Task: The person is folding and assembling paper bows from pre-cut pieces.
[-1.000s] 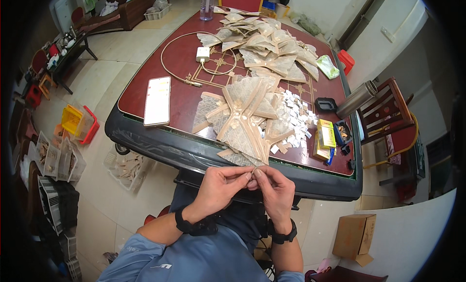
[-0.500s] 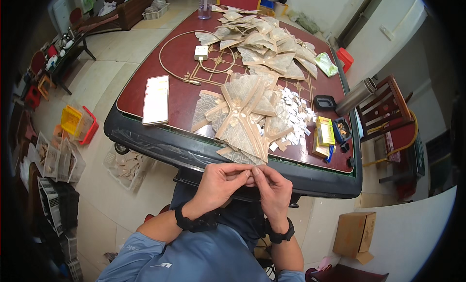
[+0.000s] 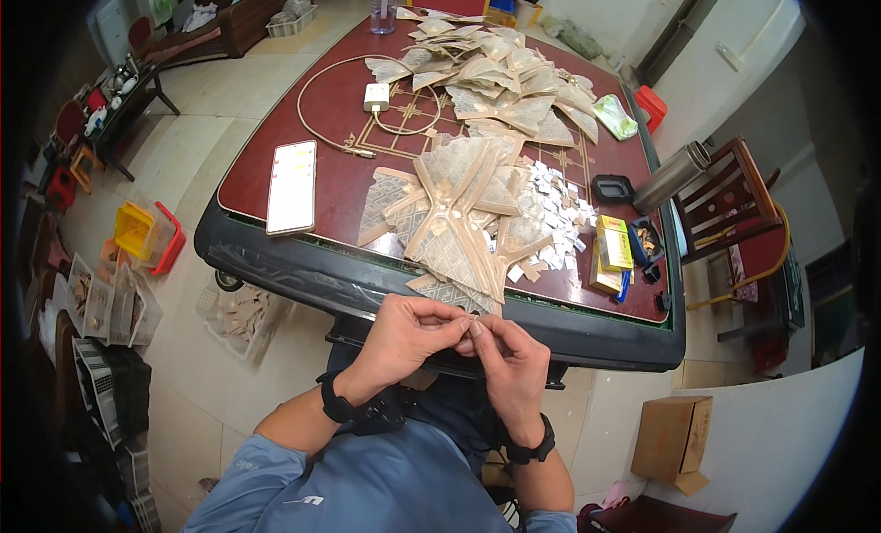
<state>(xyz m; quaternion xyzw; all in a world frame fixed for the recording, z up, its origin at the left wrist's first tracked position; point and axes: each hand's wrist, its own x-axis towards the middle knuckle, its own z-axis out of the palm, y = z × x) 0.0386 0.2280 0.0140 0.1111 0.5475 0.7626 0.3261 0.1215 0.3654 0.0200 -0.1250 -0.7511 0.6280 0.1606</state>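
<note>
My left hand (image 3: 408, 329) and my right hand (image 3: 507, 357) meet fingertip to fingertip just below the table's near edge, both pinching a small pale piece (image 3: 471, 327) that is mostly hidden by my fingers. Directly above my hands, a fan of tan mesh pouches (image 3: 456, 223) lies on the dark red table (image 3: 330, 180), some overhanging the edge. Small white square tabs (image 3: 549, 223) are scattered to its right.
A white phone (image 3: 292, 186) lies at the table's left, with a charger and looped cable (image 3: 376, 97) behind. More pouches (image 3: 500, 79) are heaped at the far end. Yellow boxes (image 3: 610, 250), a steel flask (image 3: 672, 177), a wooden chair (image 3: 734, 212) and a cardboard box (image 3: 672, 434) stand right.
My hands have stayed together at the table's edge, with only small finger movements on the pale piece. The view has shifted slightly.
</note>
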